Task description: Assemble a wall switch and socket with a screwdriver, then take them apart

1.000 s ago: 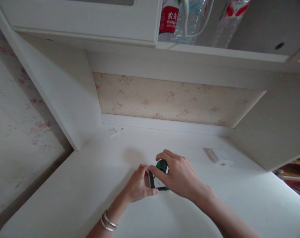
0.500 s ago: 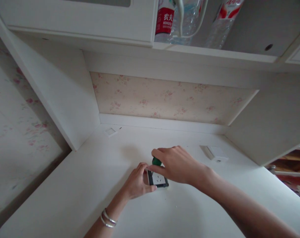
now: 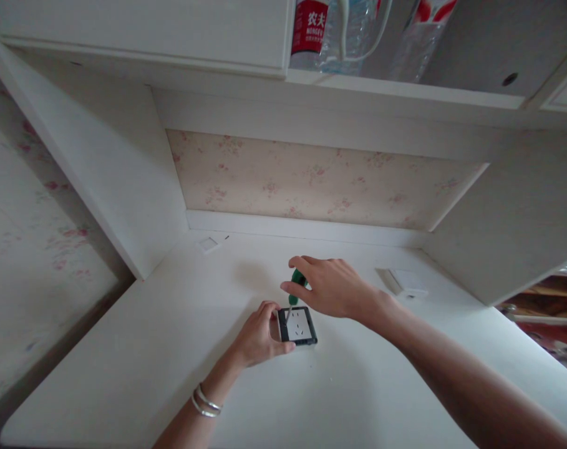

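A square socket plate [image 3: 298, 325], white face in a dark frame, lies flat on the white desk [image 3: 339, 399]. My left hand [image 3: 259, 335], with bracelets on the wrist, pinches the plate's left edge. My right hand [image 3: 332, 285] is closed round a green-handled screwdriver [image 3: 296, 282], held upright above the plate. The shaft slants down to the plate's upper left part; its tip is too small to make out.
A white cover piece [image 3: 407, 282] lies on the desk to the right, a small white square part [image 3: 209, 244] at the back left. Water bottles [image 3: 330, 31] stand on the shelf overhead. Side panels wall the desk left and right.
My right hand has lifted and shifted back with the screwdriver, uncovering the plate's white face. My left hand keeps its pinch on the plate's edge.
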Demonstrator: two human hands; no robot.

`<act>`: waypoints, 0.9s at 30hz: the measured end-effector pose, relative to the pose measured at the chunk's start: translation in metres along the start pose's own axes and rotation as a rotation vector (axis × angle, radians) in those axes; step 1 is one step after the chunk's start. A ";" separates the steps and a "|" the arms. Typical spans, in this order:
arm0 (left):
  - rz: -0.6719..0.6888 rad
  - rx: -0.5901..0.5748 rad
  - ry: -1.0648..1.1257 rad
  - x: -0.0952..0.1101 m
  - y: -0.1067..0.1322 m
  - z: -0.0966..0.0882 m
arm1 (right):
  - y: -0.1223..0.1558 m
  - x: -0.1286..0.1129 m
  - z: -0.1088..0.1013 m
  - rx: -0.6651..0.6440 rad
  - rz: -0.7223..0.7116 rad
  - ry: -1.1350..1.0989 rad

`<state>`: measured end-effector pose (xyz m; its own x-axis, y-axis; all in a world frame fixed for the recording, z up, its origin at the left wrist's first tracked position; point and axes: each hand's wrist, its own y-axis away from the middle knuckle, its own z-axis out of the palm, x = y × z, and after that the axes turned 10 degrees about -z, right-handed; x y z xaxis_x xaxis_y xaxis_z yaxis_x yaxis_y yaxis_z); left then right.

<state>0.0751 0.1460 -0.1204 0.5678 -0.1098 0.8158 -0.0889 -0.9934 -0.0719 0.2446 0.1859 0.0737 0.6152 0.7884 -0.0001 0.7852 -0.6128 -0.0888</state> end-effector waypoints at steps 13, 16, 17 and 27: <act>0.052 -0.046 -0.066 0.001 -0.001 -0.002 | 0.011 0.007 0.004 0.016 -0.074 -0.157; 0.058 -0.035 -0.057 0.001 -0.001 -0.002 | 0.011 0.006 0.003 -0.004 -0.108 -0.219; 0.052 -0.037 -0.056 0.001 0.000 -0.002 | 0.010 0.006 0.004 -0.004 -0.087 -0.192; 0.042 -0.044 -0.087 -0.001 -0.001 0.001 | 0.006 0.002 0.018 0.073 -0.011 -0.039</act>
<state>0.0757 0.1465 -0.1214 0.6317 -0.1552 0.7596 -0.1489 -0.9858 -0.0776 0.2493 0.1850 0.0552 0.6019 0.7977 -0.0378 0.7841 -0.5993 -0.1610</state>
